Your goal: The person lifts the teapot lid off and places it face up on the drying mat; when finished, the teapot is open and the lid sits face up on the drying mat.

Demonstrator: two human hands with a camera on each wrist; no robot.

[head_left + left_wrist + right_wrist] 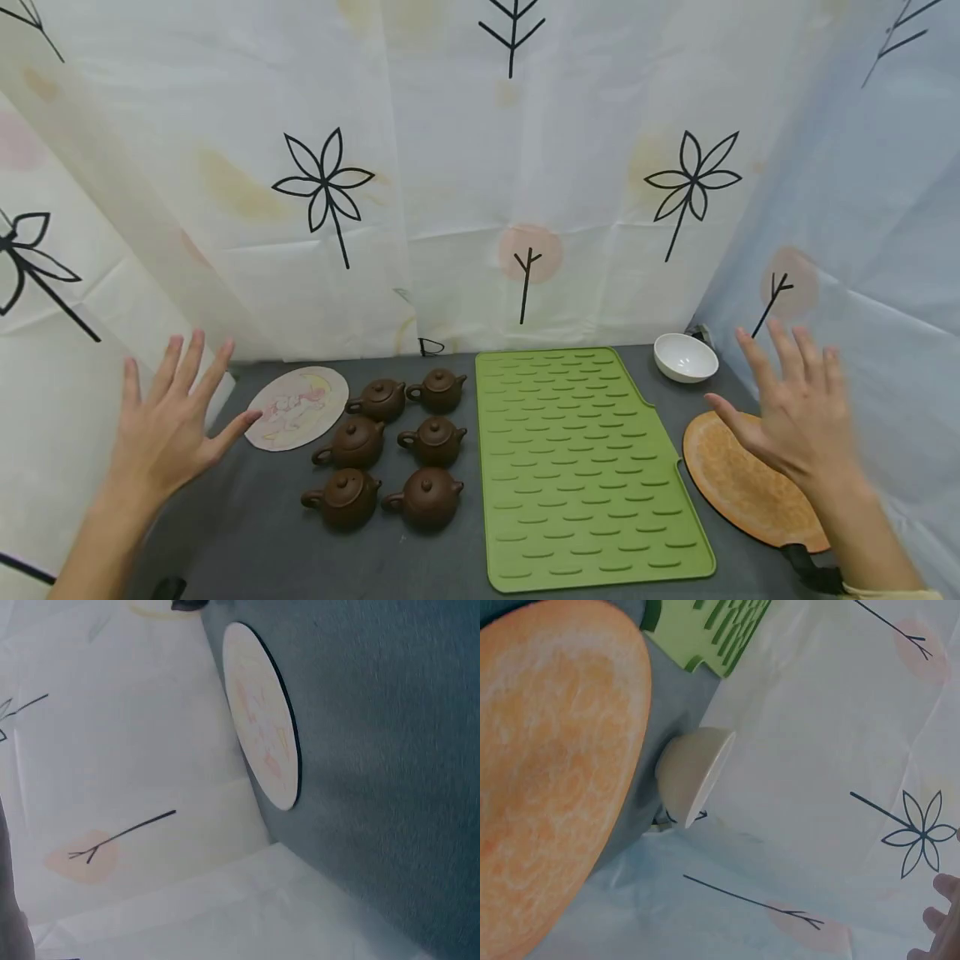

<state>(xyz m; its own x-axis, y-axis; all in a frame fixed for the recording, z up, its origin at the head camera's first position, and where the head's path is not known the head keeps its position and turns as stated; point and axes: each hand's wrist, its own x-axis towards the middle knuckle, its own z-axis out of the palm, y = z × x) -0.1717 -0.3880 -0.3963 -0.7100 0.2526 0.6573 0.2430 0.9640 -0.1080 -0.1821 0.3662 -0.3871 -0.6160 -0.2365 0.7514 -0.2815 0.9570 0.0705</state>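
Observation:
My left hand (167, 429) is raised with its fingers spread, holding nothing, beside a round mat (298, 408) with a pale printed picture. On the other side, my right hand (798, 412) is also held up, fingers extended and nothing in it. Below it lies an orange round mat (750, 479), its lower edge partly covered by my forearm. Several brown teapots stand in two columns left of centre, among them a front left teapot (345, 498) and a front right teapot (429, 498). A green ridged drying mat (585, 467) lies right of them.
A white bowl (686, 358) stands at the back right, near the wall cloth. White printed cloth (450, 167) hangs behind and at both sides of the grey table (247, 542). Dark objects show at the lower left (169, 588) and beside my right forearm.

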